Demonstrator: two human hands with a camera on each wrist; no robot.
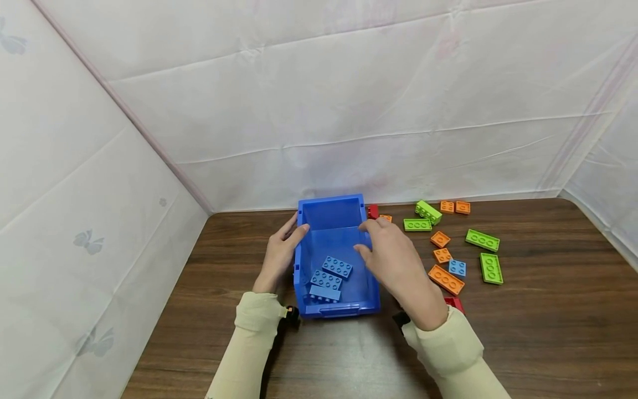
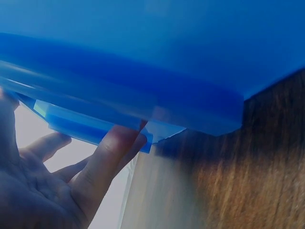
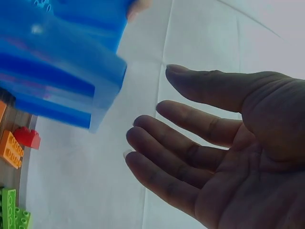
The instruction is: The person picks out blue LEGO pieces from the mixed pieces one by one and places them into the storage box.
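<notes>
A blue plastic bin (image 1: 355, 285) stands at the middle of the table, its open side facing me. Inside, near its front left, lie several blue building bricks (image 1: 326, 280). My left hand (image 1: 277, 256) grips the bin's left wall, thumb over the rim and fingers along the outside. In the left wrist view its thumb (image 2: 107, 152) lies against the blue plastic. At the bin's right wall my right hand (image 1: 396, 260) hovers with fingers loosely bent and nothing in it. The right wrist view has its palm and spread fingers (image 3: 190, 157) apart from the bin.
To the right lie loose bricks: several green ones (image 1: 482, 240), several orange ones (image 1: 446, 280), a small blue one (image 1: 457, 267) and red ones (image 1: 454, 303). A red brick (image 1: 372, 211) sits close behind the bin's right side. White sheeting (image 1: 349, 111) hangs behind the wooden table (image 1: 548, 321).
</notes>
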